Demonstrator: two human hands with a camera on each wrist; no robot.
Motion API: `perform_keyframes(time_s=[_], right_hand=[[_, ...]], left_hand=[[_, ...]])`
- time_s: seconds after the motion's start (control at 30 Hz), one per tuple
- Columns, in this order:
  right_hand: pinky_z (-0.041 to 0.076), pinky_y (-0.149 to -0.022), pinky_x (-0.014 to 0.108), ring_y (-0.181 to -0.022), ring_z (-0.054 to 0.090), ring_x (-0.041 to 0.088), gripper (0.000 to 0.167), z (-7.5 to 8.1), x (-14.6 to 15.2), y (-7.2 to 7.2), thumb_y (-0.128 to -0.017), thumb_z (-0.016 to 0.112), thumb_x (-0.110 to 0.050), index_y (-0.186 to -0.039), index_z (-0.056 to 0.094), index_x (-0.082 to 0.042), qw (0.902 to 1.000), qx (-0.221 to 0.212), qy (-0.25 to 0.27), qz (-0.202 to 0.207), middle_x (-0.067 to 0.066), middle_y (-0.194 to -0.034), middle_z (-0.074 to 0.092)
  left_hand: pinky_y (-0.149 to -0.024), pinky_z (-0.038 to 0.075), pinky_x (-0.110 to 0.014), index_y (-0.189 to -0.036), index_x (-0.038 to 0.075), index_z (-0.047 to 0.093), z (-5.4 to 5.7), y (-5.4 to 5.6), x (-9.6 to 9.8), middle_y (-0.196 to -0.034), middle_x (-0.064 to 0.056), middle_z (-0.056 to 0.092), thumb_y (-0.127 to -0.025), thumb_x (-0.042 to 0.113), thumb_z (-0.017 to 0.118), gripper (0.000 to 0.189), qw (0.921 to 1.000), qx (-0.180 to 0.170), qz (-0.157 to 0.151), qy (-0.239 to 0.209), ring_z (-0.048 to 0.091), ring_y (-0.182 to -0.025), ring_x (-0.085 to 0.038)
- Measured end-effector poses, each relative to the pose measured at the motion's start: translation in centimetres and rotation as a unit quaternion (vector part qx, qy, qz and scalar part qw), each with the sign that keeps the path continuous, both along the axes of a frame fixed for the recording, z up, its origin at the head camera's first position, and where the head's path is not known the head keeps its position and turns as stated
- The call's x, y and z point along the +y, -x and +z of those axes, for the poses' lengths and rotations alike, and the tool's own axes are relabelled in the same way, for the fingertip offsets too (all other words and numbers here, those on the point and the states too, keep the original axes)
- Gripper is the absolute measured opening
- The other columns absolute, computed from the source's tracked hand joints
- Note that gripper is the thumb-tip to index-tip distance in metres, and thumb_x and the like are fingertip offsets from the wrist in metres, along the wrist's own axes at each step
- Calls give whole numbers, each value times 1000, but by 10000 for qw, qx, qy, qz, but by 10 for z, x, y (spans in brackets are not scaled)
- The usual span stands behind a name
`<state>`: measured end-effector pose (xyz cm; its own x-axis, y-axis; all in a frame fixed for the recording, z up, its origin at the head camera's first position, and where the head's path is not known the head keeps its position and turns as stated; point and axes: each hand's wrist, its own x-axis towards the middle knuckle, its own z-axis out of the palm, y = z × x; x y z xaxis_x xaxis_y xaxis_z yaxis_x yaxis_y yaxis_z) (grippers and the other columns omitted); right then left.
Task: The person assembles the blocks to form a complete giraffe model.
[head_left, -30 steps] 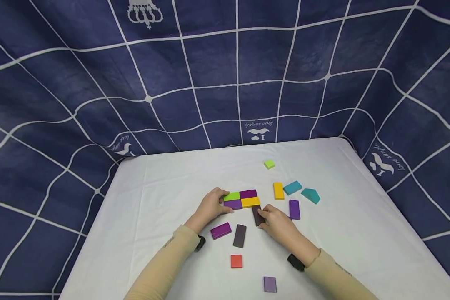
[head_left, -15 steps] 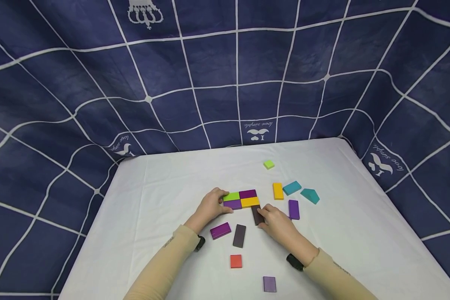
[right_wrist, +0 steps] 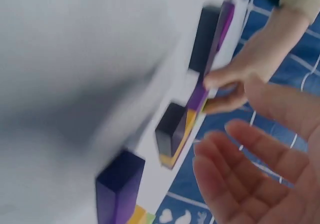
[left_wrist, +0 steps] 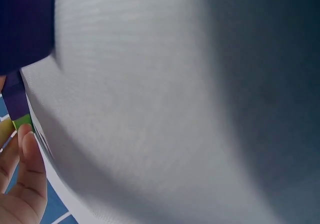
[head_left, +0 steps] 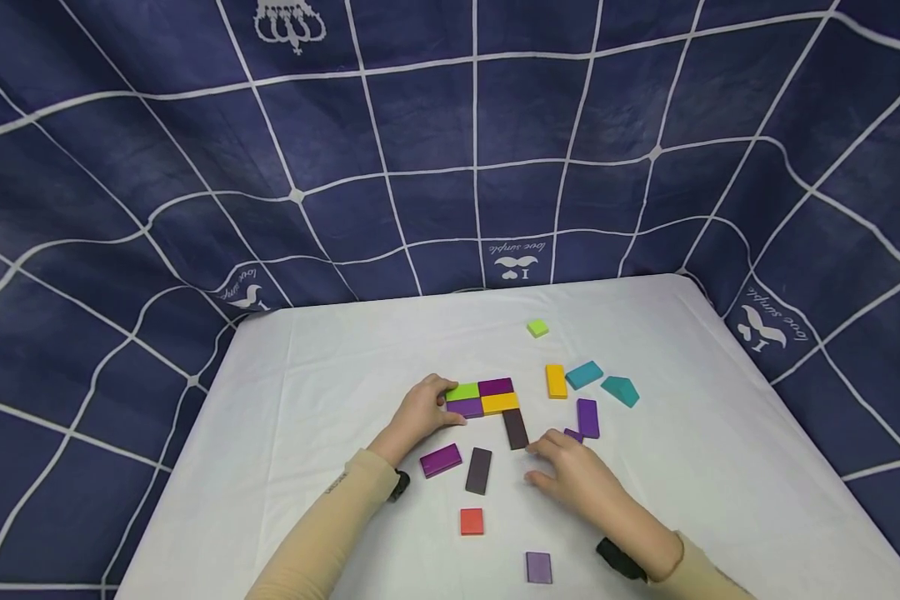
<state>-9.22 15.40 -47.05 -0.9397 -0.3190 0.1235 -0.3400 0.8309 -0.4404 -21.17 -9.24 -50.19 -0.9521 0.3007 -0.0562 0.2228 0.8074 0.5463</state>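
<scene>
In the head view, a green block (head_left: 462, 392), a purple block (head_left: 465, 408), a plum block (head_left: 496, 387) and a yellow block (head_left: 500, 403) lie joined as a flat rectangle. My left hand (head_left: 420, 417) holds its left end, fingers behind the green block and thumb in front of the purple one. A dark brown block (head_left: 516, 428) slants toward me from the yellow block's right end. My right hand (head_left: 579, 473) is just right of it, apart, with fingers loosely bent and nothing held. The right wrist view shows that right hand (right_wrist: 265, 169) spread near the blocks.
Nearer me lie a magenta block (head_left: 441, 461), another dark block (head_left: 478, 472), a red square (head_left: 472, 522) and a lilac square (head_left: 538, 567). To the right are a yellow block (head_left: 557, 382), teal pieces (head_left: 584, 375) and purple pieces (head_left: 588, 418). A lime piece (head_left: 537, 328) lies farther back.
My right hand has let go of the dark brown block and drawn back right and toward me, uncovering a small purple piece. The left hand has stayed in place.
</scene>
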Motion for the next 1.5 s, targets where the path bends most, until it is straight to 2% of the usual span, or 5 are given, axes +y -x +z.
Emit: perform_keyframes(time_s=[0.23,0.43,0.7,1.0,1.5], right_hand=[[57,-82,27,-87,62,4,28,1,10,-34,-78,83,-27,-100,75,-12,9839,-1048,-32,1451,-9,-96,67],[55,-77,20,-81,52,-4,29,-6,12,-49,-76,84,-32,-101,75,-19,9674,-1730,45,1851,-17,-94,61],[50,-71,15,-78,45,-6,27,-17,10,-52,-76,84,-27,-98,73,-17,9708,-1160,-206,2089,-17,-88,56],[53,-71,19,-79,51,-2,29,-11,14,-25,-71,87,-18,-96,75,-11,9857,241,99,1666,-10,-89,62],[52,-68,19,-78,55,8,29,-28,7,12,-75,85,-17,-101,77,-6,9839,914,-506,1452,-1,-91,62]], left_hand=[[-70,41,-27,-130,6,63,2,2,0,-94,-1,56,-72,34,87,69,10000,-25,-1,36,47,-80,-14],[-71,41,-27,-130,6,63,5,2,-1,-96,-2,58,-73,34,87,68,10000,-5,-11,24,47,-81,-14],[-71,40,-28,-130,5,63,7,1,-3,-94,-2,57,-73,33,87,68,10000,24,-17,-26,47,-80,-14],[-71,41,-28,-130,6,63,1,-1,-1,-95,-2,56,-73,33,87,68,9999,-103,4,-35,47,-81,-15],[-69,40,-26,-129,7,64,-1,-2,-2,-91,2,54,-71,35,88,69,10000,-15,26,19,47,-80,-13]])
